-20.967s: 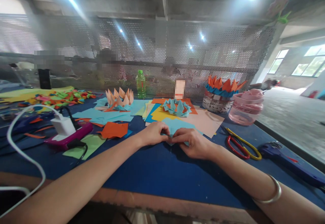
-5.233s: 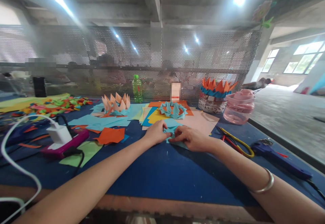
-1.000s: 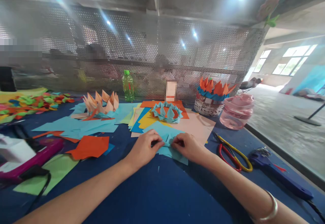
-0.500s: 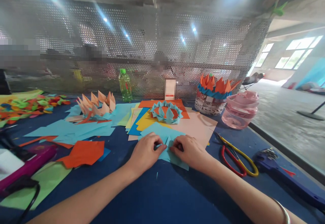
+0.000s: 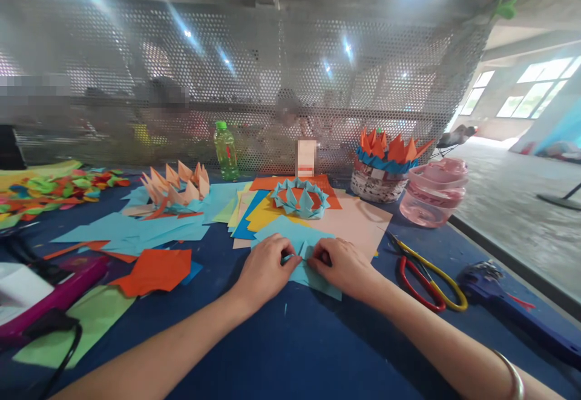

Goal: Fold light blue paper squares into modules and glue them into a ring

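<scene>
My left hand (image 5: 267,267) and my right hand (image 5: 342,265) meet over a small folded piece of light blue paper (image 5: 300,253), each pinching one side of it. The piece rests on a light blue sheet (image 5: 313,279) lying on the dark blue table (image 5: 290,345). Just behind it sits a light blue folded paper ring (image 5: 300,199) on orange, yellow and pink sheets (image 5: 354,221). Most of the folded piece is hidden under my fingers.
Red and yellow scissors (image 5: 429,273) and a blue glue gun (image 5: 512,303) lie to the right. A pink lidded container (image 5: 431,200), a basket with an orange paper crown (image 5: 385,173), a green bottle (image 5: 226,150), a peach paper crown (image 5: 175,185), an orange sheet (image 5: 154,270) and a magenta power strip (image 5: 49,297) surround me.
Both hands have stayed on the light blue piece, fingers shifting slightly as they press it. The camera has drifted a little; nothing else on the table has moved.
</scene>
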Demonstrator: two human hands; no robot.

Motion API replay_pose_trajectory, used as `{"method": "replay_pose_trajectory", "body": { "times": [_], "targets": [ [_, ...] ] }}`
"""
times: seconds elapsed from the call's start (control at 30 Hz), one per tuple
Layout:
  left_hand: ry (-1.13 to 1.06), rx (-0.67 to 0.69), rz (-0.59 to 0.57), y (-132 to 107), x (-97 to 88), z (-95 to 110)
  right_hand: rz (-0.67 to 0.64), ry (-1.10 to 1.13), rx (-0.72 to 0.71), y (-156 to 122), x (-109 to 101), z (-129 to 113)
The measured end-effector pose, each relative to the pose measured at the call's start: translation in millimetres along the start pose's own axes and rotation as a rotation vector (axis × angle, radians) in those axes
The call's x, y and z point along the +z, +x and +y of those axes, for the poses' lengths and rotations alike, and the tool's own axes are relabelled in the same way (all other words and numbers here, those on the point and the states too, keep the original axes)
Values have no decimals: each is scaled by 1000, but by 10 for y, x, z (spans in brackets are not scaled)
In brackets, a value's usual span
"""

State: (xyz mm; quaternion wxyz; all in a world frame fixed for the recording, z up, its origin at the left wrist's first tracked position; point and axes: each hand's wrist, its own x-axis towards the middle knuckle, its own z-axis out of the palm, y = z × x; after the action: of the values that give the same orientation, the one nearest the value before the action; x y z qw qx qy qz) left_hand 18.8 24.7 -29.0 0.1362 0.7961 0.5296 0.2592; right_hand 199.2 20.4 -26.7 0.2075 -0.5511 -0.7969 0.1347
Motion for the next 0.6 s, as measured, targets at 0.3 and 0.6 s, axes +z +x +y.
{"method": "replay_pose_trajectory", "body": {
  "times": [0.3, 0.6],
  "targets": [
    [-43, 109, -8, -32, -12, -4, -54, 80, -10, 11, -37, 29],
    [49, 143, -35, -47, 12, -25, -134, 156, -45, 37, -77, 100]
  ]
}}
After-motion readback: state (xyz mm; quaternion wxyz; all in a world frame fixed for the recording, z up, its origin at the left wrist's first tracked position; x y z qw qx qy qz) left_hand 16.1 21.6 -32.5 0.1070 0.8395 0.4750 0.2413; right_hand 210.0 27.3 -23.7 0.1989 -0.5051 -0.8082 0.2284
